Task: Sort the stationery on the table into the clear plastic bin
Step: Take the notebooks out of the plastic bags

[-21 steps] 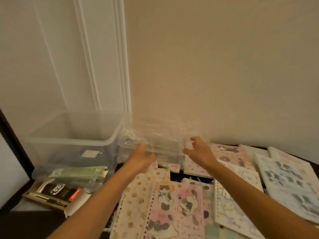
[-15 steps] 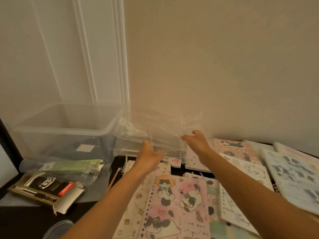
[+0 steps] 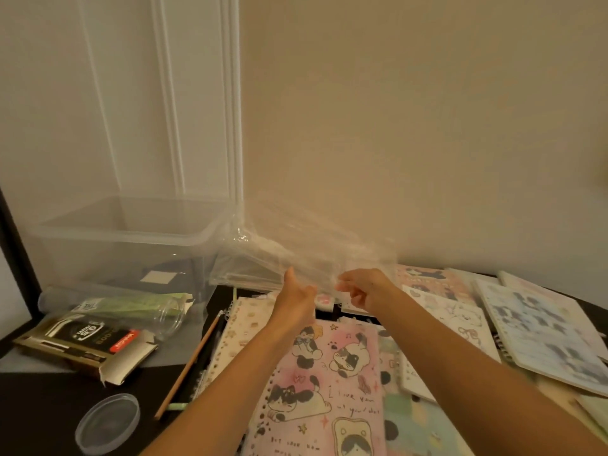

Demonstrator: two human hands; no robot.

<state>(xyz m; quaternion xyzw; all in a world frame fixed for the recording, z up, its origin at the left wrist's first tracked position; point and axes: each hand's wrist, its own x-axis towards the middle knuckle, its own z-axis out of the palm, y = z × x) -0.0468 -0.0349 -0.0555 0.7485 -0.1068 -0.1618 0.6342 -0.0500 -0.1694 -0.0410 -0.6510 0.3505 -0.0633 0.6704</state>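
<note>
The clear plastic bin [image 3: 125, 238] stands at the back left against the wall, with a dark item bearing a pale label on its floor. Right beside it is a limp stack of clear plastic sleeves [image 3: 306, 255]. My left hand [image 3: 296, 297] grips the stack's near edge, thumb up. My right hand [image 3: 365, 291] pinches the same edge a little to the right. Cat-print notebooks [image 3: 329, 383] cover the table under and right of my arms.
A wooden pencil [image 3: 190, 363] lies left of the notebooks. In front of the bin are a clear cup on its side [image 3: 138, 311] and an opened dark pen box [image 3: 85, 343]. A small round lid [image 3: 108, 422] sits near the front edge. The wall is close behind.
My hands have drawn closer together on the near edge of the clear sleeves. The view has tilted down, showing more of the table front. The sleeves stay beside the bin.
</note>
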